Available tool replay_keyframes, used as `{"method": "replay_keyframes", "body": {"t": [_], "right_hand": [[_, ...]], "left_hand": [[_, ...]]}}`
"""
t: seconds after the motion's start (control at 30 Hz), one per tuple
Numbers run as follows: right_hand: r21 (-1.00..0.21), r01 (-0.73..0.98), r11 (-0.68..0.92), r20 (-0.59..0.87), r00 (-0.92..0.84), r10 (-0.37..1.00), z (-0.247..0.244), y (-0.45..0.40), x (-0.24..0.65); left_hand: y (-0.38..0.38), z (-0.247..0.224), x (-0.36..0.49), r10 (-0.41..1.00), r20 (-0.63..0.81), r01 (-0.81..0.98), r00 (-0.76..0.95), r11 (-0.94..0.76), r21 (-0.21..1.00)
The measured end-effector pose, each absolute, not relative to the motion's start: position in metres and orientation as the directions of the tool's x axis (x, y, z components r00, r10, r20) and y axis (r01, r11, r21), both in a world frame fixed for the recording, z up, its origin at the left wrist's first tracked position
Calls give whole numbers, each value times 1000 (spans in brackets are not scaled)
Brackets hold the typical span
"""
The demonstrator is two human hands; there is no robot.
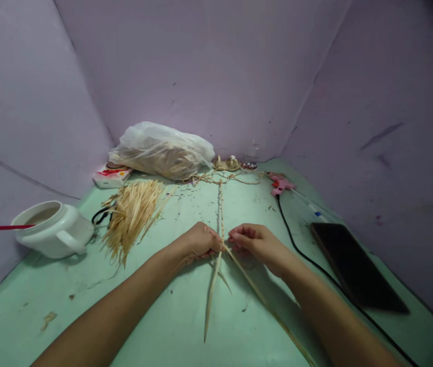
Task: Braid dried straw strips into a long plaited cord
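Observation:
A thin braid (221, 206) of pale dried fibre runs down the middle of the table. My left hand (203, 240) pinches its lower end between thumb and fingers. From that pinch, loose flat strands (213, 293) fan out towards me, and one long strand (264, 300) slants away to the lower right. Just right of the braid is my right hand (250, 238), its fingers curled and thumb near the index finger. Whether a strand lies between those fingertips I cannot make out.
A bundle of dried fibre strips (134, 214) lies left, near a white pot (54, 229) with a red stick. Behind are a plastic bag (163, 150) and small woven pieces (227, 163). At right lie a pink glue gun (281, 184), its black cord (304, 257) and a dark tablet (356, 265).

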State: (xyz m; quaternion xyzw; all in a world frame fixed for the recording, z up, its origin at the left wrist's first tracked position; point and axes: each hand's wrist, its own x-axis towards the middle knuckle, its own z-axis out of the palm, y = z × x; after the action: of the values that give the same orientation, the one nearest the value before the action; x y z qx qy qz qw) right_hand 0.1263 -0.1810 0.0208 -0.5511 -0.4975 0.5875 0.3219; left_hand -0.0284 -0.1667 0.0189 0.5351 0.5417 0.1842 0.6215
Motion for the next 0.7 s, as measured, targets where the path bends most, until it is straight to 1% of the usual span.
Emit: {"method": "replay_keyframes", "body": {"t": [0.03, 0.1, 0.23, 0.3, 0.37, 0.43, 0.53, 0.63, 0.7], "right_hand": [[-927, 127, -353, -374, -239, 896, 18, -181, 123], [-910, 61, -410, -407, -324, 854, 14, -184, 116], [-889, -23, -458, -424, -335, 841, 8, -187, 109], [-883, -36, -469, -431, -335, 838, 6, -186, 108], [-892, -3, -453, -430, -307, 849, 4, -185, 109], [-906, 82, -414, -421, -250, 872, 3, -184, 110], [-924, 184, -336, -370, -202, 907, 1, -183, 111], [-934, 200, -294, -333, -196, 922, 0, -182, 111], [-930, 203, -307, -346, -193, 918, -1, -181, 111]], "left_hand": [[-167, 18, -29, 809, -472, 350, 350, 355, 867], [-166, 16, -29, 811, -469, 350, 351, 350, 869], [-167, 16, -28, 812, -477, 365, 336, 355, 861], [-167, 16, -28, 814, -475, 370, 334, 350, 860], [-166, 16, -28, 812, -470, 376, 345, 339, 862], [-166, 16, -28, 813, -463, 389, 354, 323, 863], [-166, 17, -28, 818, -466, 442, 338, 299, 846], [-166, 20, -30, 833, -453, 585, 318, 204, 785], [-169, 24, -32, 855, -427, 710, 294, 104, 696]]}}
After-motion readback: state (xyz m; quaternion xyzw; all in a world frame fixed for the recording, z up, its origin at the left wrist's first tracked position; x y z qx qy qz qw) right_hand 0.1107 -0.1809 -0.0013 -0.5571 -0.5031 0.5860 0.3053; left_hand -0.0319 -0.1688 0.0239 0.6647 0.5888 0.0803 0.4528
